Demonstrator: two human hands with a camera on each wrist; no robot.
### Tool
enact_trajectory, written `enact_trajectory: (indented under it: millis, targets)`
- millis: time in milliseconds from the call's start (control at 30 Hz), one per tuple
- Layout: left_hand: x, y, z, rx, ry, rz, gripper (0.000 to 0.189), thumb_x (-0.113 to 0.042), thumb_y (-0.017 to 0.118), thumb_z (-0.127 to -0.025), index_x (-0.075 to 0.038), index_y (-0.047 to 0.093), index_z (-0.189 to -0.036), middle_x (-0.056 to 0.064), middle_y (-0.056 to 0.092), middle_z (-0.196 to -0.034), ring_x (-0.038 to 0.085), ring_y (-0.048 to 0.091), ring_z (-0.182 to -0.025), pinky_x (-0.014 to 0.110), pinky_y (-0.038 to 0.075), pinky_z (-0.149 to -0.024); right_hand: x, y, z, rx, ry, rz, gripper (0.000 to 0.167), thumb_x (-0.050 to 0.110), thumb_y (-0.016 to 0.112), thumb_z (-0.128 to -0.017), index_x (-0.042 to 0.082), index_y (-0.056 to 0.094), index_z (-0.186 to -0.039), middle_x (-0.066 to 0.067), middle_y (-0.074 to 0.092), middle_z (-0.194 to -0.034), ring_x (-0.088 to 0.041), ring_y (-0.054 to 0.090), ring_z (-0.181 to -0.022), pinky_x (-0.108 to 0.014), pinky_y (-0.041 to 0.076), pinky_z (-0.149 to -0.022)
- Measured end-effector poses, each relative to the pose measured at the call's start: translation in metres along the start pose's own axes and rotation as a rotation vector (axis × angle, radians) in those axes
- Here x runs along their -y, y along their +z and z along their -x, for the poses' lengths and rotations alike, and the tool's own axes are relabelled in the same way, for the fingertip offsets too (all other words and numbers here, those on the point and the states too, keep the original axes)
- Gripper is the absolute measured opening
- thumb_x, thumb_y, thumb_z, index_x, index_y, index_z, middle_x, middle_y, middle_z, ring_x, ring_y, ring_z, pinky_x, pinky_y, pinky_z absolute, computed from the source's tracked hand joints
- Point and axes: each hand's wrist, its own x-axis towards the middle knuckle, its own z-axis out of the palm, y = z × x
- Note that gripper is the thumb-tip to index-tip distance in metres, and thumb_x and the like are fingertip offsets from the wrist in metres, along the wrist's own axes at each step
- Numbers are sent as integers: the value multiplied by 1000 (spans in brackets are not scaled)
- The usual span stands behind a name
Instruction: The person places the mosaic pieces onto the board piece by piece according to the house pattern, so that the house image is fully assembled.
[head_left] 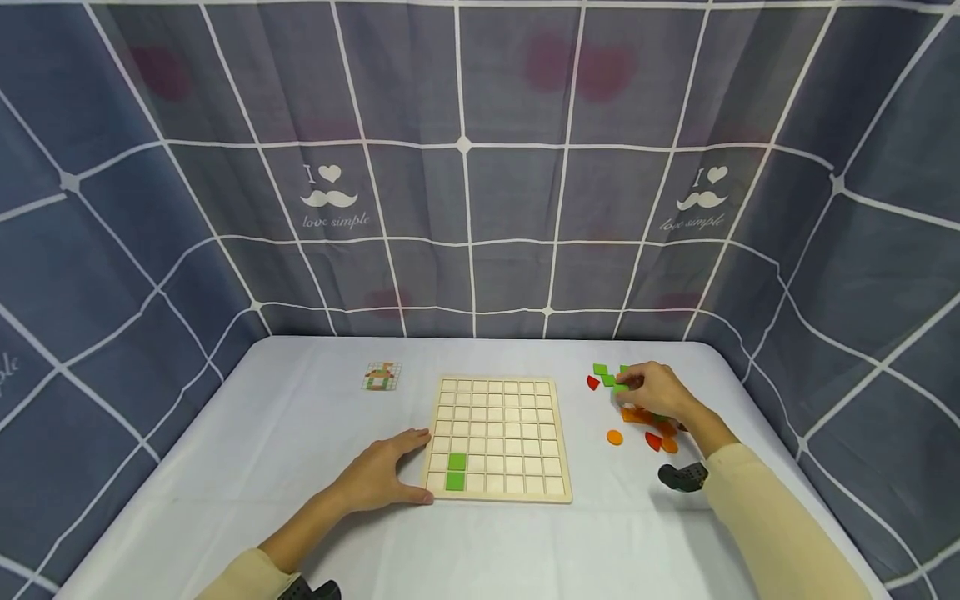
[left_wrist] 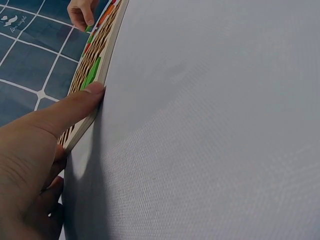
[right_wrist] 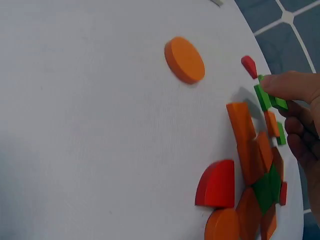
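Observation:
A wooden grid board [head_left: 501, 433] lies on the table with two green square tiles, one above the other, in cells near its lower left corner. My left hand [head_left: 378, 473] rests at the board's left side, thumb and fingers spread. In the left wrist view, the thumb [left_wrist: 75, 107] touches the board's edge. On the right, my right hand [head_left: 654, 390] pinches a green square tile [right_wrist: 278, 102] between thumb and fingers, over loose pieces. Near it lie green tiles [head_left: 600, 368], a red piece [head_left: 592, 382] and a cluster of orange pieces [head_left: 636, 415], partly hidden by the hand.
A small pattern card [head_left: 382, 376] lies left of the board's top. An orange disc [head_left: 615, 437] and a red quarter-round piece [head_left: 652, 441] are right of the board. Grid-patterned curtains [head_left: 510, 192] enclose the white table [head_left: 300, 383] at the back and sides.

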Motion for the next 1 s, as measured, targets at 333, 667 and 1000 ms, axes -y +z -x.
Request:
enact_trajectory:
  millis: [333,667,1000]
  targets:
    - [0,0,1,2,-10,5,101,-56,92,-69,-6,55,-149,9,52,-154,36,44,-143,56,37,-114,36,12,-11,5,-157,2,27,20,86,-86,6,79,-108,-3,72,-101,-22,59,-87,-37,52,-79]
    - [0,0,1,-10,-13,0,101,-57,92,-68,-7,56,-148,9,52,-153,37,45,-142,57,38,-113,76,31,-17,-47,-335,18,25,20,86,-84,7,80,-105,5,72,-94,-23,61,-86,-37,50,-77]
    - [0,0,1,-7,-7,6,101,-58,92,-69,-6,56,-148,10,52,-153,37,45,-142,57,38,-114,114,50,-16,3,-427,-34,23,19,86,-85,9,80,-104,7,72,-95,-16,64,-89,-39,54,-83]
